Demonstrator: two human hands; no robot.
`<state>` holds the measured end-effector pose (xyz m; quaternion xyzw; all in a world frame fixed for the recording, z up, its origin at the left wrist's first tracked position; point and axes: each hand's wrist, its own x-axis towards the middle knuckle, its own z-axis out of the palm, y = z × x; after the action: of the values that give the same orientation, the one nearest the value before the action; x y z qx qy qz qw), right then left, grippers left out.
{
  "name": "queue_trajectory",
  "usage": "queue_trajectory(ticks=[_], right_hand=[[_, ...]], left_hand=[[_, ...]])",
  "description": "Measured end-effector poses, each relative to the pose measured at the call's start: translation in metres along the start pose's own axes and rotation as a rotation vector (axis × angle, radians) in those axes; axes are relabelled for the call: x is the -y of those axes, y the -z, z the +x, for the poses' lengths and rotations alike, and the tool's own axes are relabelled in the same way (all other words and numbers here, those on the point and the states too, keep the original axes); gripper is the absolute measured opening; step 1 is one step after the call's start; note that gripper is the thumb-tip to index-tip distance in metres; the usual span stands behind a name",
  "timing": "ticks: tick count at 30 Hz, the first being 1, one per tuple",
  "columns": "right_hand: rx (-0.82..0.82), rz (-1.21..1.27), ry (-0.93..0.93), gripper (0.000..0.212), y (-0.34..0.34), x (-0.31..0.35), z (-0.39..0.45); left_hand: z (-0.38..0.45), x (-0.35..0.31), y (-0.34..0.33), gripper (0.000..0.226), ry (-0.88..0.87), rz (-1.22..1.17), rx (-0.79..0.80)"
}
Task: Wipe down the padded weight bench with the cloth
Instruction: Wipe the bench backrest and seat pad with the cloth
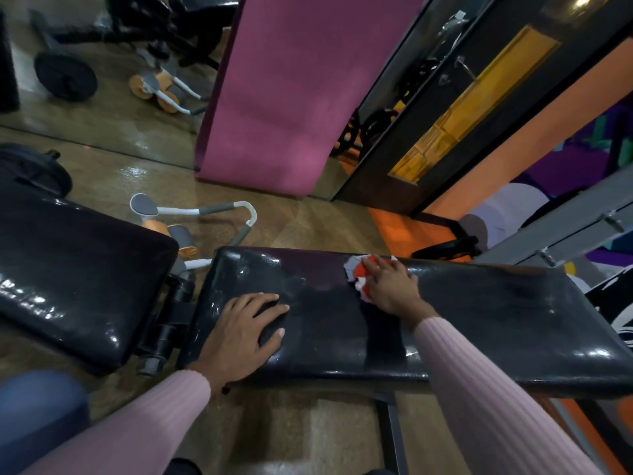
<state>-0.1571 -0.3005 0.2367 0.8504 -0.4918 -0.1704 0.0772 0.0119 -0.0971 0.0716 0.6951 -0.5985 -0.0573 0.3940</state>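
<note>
The right hand (388, 286) is pressing a red and white cloth (359, 272) against the far edge of the black padded bench seat (479, 313), its fingers lying fairly straight over the crumpled fabric rather than curling round it; the left hand (243, 334) is resting flat and open on the near left part of the same pad, fingers spread, holding nothing; both arms are wearing ribbed pink sleeves (496, 399). The pad is shining with wet-looking streaks between the two hands; a second black pad (68, 282), the bench's other section, is lying to the left, joined by a dark hinge bracket (171, 320). Beyond the bench, a white and grey ab roller frame with orange wheels (191, 221) is sitting on the brown floor (308, 221); a pink mat (284, 97) is leaning upright against a mirror (102, 80) behind it.
</note>
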Motion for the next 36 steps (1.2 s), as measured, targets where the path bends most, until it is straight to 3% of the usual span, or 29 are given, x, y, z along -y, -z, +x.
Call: queue_trajectory(ticks=[4,8,14,19,23,27,30,36], right_hand=[[0.019,-0.035,0.132,0.056,-0.01,0.04,0.001],[-0.01,-0.11,0.33,0.064,-0.021,0.021,-0.044],[-0.015,-0.084,0.026,0.051,-0.001,-0.003,0.011],[0.049,-0.024,0.136,0.05,-0.005,0.056,0.02],[-0.018,-0.055,0.277,0.05,-0.018,0.045,-0.02],[0.014,-0.024,0.113,0.05,-0.003,0.009,-0.001],[0.052,-0.025,0.032,0.051,0.006,0.022,0.031],[0.055,-0.069,0.297,0.056,-0.014,0.079,0.009]], left_hand=[[-0.004,0.003,-0.001,0.044,-0.005,-0.009,-0.001],[-0.005,0.004,-0.002,0.042,-0.002,-0.038,-0.017],[-0.005,0.005,-0.003,0.043,-0.005,-0.041,-0.019],[-0.005,0.006,-0.001,0.044,-0.005,-0.035,0.006],[-0.006,0.006,-0.002,0.043,0.003,-0.054,-0.004],[-0.007,0.004,-0.001,0.042,0.0,-0.059,-0.01],[-0.007,0.005,-0.001,0.042,0.003,-0.055,-0.006],[-0.006,0.006,-0.002,0.044,0.007,-0.034,0.014]])
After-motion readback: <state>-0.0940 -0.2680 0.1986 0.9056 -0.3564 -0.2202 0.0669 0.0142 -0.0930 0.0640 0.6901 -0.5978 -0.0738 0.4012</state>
